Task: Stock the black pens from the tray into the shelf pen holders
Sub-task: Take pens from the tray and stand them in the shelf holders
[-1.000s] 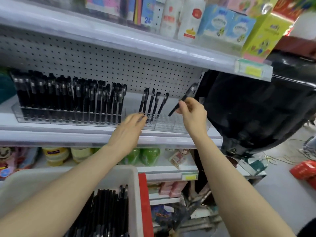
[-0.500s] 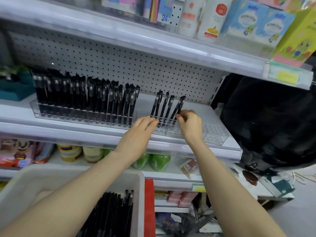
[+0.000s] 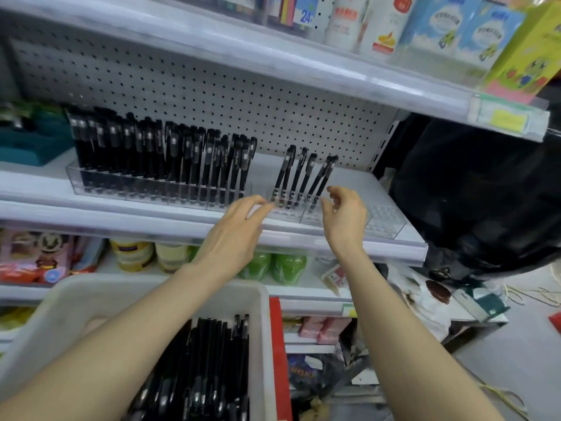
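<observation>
Here, the left hand (image 3: 239, 229) is held out with straight fingers, and their tips are laid against the front of the clear holder (image 3: 385, 223) on the shelf (image 3: 91, 220); nothing is gripped by it. The right hand (image 3: 346, 218) is raised beside it with fingers loosely curled, and nothing is held in it either. Just beyond the two hands, the spaced pens (image 3: 303, 177) are seen standing tilted in the holder. The rightmost of these are close to the right hand's fingertips; whether they are touched cannot be told. Left of the left hand, the packed pens (image 3: 164, 159) are stood in a dense row. Below the forearms, the tray pens (image 3: 209, 375) are laid in the white tray (image 3: 265, 344).
</observation>
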Demonstrator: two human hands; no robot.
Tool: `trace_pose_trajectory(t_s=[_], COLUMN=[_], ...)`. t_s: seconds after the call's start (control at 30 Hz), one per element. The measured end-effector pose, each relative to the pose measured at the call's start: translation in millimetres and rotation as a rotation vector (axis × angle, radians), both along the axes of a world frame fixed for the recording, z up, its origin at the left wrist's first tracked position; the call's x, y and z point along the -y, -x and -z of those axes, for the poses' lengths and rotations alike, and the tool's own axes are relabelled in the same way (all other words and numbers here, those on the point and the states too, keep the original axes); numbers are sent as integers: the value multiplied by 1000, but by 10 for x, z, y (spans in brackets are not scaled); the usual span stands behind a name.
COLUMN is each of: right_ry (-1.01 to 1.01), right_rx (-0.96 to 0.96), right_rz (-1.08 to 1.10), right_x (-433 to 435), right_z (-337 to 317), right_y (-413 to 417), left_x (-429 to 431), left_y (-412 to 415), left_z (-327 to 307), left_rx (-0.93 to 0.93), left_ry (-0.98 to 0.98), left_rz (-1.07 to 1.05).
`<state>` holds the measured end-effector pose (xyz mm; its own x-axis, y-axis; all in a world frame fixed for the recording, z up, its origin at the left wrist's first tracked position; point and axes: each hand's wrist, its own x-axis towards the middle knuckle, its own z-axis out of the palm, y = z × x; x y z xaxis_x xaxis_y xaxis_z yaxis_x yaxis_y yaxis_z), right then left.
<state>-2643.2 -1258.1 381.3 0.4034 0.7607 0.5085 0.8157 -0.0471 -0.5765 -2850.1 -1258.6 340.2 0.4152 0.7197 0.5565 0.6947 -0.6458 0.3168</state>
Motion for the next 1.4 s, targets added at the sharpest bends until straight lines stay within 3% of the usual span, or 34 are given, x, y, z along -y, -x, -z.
trace_pose_trajectory(t_s=[0.13,0.3,0.4,0.5,0.63,0.73,0.87,1.1,1.4], right_ry=[-32,38,202,499,751,795,826,714,171], right_rx=[-41,-97,-77,-34,149,237,213,-25,-620], right_rz=[-57,-209,-263,-274,-200,-228,-250,-214,-278], right_x=[366,784,911,997,1082,1074,1037,990,972], right_z=[214,568,814,1106,1381,1411,1455,1489,1047], right_y=[411,1048,1367,1583,1711,1763,1794,1780,1576], left_x=[245,386,372,368,376,376,382,376,660], left_y=[484,1051,1236,1322,1284,1282,1277,1289,1157], left_z=[167,651,954,1152,1176,1199,1201,1227,742], left_rx=[67,-3,-34,-50,-29,-14,-1,11,72], left_ry=[10,44,54,41,24,1,16,23,261], left_rz=[-30,-94,-91,-90,-84,-102,-88,-86,-4])
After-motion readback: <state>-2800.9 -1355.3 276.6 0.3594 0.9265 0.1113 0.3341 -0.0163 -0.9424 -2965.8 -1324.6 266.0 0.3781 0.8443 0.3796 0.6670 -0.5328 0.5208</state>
